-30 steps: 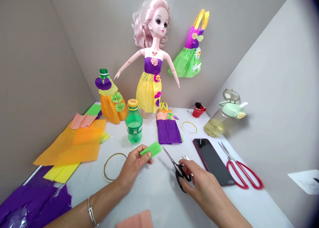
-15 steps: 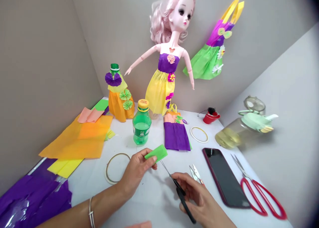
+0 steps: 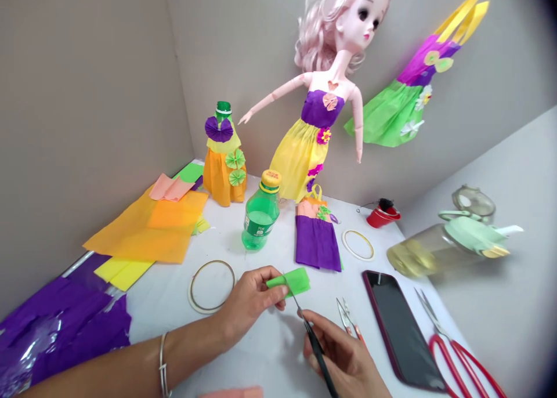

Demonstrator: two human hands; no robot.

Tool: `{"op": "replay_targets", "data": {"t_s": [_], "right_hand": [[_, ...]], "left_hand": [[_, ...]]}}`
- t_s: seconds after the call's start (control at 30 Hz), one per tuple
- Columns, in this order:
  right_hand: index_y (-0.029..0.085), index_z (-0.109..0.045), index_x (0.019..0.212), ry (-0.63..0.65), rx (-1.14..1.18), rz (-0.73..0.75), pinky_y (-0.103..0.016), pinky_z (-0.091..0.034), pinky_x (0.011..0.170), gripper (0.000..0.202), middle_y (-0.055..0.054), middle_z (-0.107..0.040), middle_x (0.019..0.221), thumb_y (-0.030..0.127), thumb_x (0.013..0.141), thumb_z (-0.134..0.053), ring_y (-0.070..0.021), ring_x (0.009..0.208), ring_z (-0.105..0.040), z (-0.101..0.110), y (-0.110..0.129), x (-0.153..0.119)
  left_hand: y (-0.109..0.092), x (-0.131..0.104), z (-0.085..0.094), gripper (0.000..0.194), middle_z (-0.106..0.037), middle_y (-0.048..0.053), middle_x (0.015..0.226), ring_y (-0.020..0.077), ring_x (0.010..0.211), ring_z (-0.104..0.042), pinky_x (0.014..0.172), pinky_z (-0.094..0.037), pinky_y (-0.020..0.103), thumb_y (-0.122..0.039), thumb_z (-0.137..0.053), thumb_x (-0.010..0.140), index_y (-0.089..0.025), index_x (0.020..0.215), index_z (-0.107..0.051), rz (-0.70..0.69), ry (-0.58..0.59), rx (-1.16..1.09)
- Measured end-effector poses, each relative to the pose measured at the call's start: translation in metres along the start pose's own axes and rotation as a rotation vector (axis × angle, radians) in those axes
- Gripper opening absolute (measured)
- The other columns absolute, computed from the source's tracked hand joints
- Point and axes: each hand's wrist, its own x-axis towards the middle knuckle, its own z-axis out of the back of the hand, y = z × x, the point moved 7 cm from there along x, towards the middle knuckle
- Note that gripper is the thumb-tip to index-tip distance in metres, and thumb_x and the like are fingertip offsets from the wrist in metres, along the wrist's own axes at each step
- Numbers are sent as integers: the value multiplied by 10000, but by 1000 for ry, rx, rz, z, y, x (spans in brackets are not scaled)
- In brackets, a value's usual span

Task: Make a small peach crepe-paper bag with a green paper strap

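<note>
My left hand (image 3: 250,302) pinches a small folded strip of bright green crepe-like paper (image 3: 299,281) between thumb and fingers. Black-handled scissors (image 3: 321,357) are in my right hand (image 3: 342,346). Their thin blades reach up to the left and cross the green paper beside my left fingertips. Just right of my right hand lies a pair of small snips (image 3: 346,317), pointed blades apart. A white roll of tape (image 3: 191,296) rests on the table beside my left wrist.
Behind my hands stand a green bottle (image 3: 260,215), a purple-skirted doll dress (image 3: 318,244) and a doll (image 3: 331,105). Coloured sheets (image 3: 143,232) lie left. A phone (image 3: 402,328), red-handled scissors (image 3: 448,340) and a glass jug (image 3: 452,241) are right; a pink piece (image 3: 232,392) lies in front.
The scissor blades have come together and moved from below the green paper to lie across it. The view has shifted, so the scene appears tilted.
</note>
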Motion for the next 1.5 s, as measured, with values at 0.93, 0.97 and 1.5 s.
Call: {"op": "replay_targets", "data": {"t_s": [0.93, 0.97, 1.5], "right_hand": [[209, -764, 1061, -64, -159, 15, -296, -523, 638, 531, -70, -678, 765, 590, 692, -747, -201, 665, -595, 3, 3, -5], [210, -765, 1055, -72, -159, 15, -295, -523, 639, 537, -73, -681, 783, 597, 682, -752, -204, 677, -597, 3, 3, -5], [197, -600, 1199, 198, 125, -24, -268, -365, 603, 624, -23, -536, 755, 696, 832, -528, -138, 616, -464, -2, 28, -15]], "left_hand": [[1, 2, 1, 280, -622, 1, 651, 133, 648, -564, 701, -404, 250, -397, -725, 739, -149, 756, -596, 50, 17, -61], [1, 2, 1, 279, -620, 1, 660, 133, 651, -565, 703, -405, 251, -396, -725, 741, -148, 757, -598, 45, 22, -65], [-5, 3, 5, 206, -570, -10, 697, 137, 683, -553, 725, -435, 265, -334, -671, 816, -167, 765, -561, 3, 12, -70]]}}
